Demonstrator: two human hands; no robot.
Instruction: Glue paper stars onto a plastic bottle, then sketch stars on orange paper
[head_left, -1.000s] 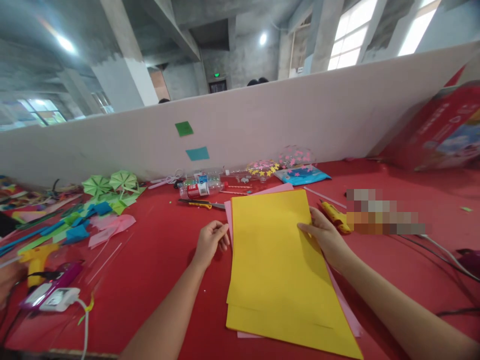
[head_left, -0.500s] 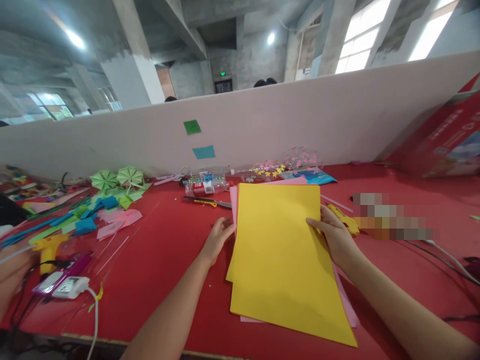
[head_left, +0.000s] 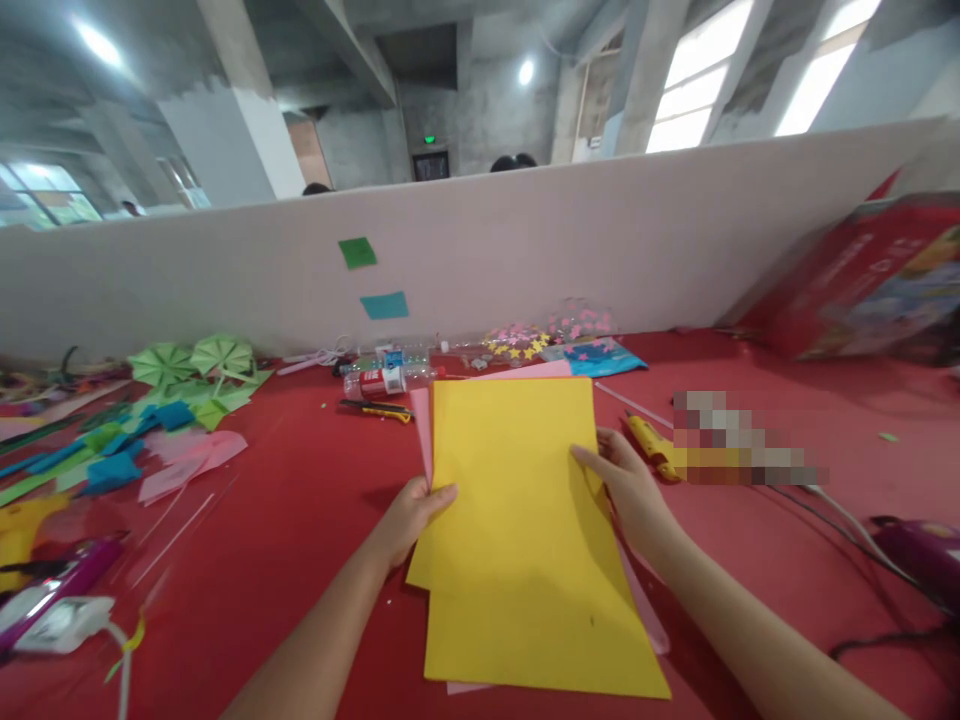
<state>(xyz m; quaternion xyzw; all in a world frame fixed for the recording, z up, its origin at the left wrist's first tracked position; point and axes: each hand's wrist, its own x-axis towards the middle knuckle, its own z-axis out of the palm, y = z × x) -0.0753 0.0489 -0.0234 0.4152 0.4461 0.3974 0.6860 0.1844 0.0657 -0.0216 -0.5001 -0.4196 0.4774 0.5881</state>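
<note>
A stack of yellow paper sheets [head_left: 517, 540] is held just in front of me, its sheets slightly fanned at the lower left. My left hand [head_left: 414, 515] grips the left edge, thumb on top and fingers underneath. On the right edge, my right hand [head_left: 626, 485] pinches the stack, with its thumb lying on the yellow face. Pink paper [head_left: 424, 430] shows from behind the yellow sheets at the left, top and lower right. How many sheets there are, I cannot tell.
On the red table [head_left: 300, 560] lie a utility knife [head_left: 379, 410], a plastic bottle [head_left: 390, 380] and a yellow glue gun [head_left: 651, 447]. Green folded paper shapes [head_left: 221, 355] and coloured scraps are at left. A power strip [head_left: 64, 590] sits lower left; a white partition [head_left: 480, 250] stands behind.
My left hand has closed on the stack's left edge, its thumb now over the yellow face. The view has turned slightly right, so the table things appear further left.
</note>
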